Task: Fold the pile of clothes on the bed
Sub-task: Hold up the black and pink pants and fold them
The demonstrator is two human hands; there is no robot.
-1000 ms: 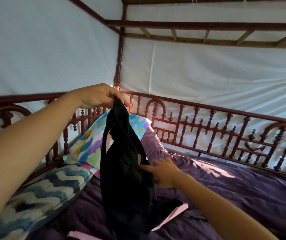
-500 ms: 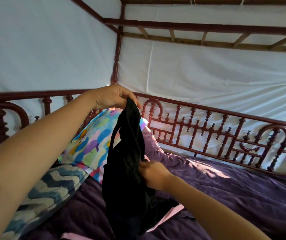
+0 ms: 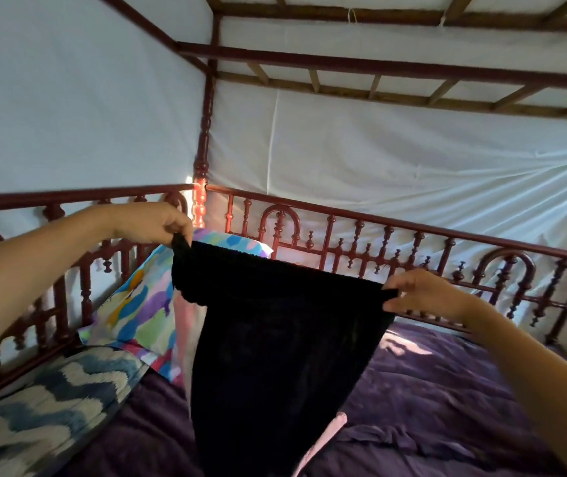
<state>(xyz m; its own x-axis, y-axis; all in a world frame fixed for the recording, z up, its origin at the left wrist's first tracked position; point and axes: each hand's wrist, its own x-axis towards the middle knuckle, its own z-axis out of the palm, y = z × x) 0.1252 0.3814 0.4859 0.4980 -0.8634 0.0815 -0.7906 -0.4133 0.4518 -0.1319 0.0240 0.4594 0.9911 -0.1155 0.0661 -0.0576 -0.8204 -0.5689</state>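
1. The left hand (image 3: 153,223) pinches one top corner of the black cloth (image 3: 275,356) with its fingers curled tight on it.
2. The right hand (image 3: 426,292) pinches the other top corner the same way. It is a bit lower than the left hand.
3. The black cloth is stretched wide between the two hands and hangs down from them, getting thinner near the bottom.
4. Under the hands, a pink cloth (image 3: 323,438) peeks out beside the bottom of the black cloth.
5. It lies on a purple blanket (image 3: 430,390), below the right hand.
6. Below the left hand is a colourful pillow (image 3: 141,304), and a blue and white zigzag pillow (image 3: 51,401) lies lower still.
7. Behind both hands runs a dark red bed rail (image 3: 395,235).
8. Past the rail hangs a white sheet (image 3: 378,149).
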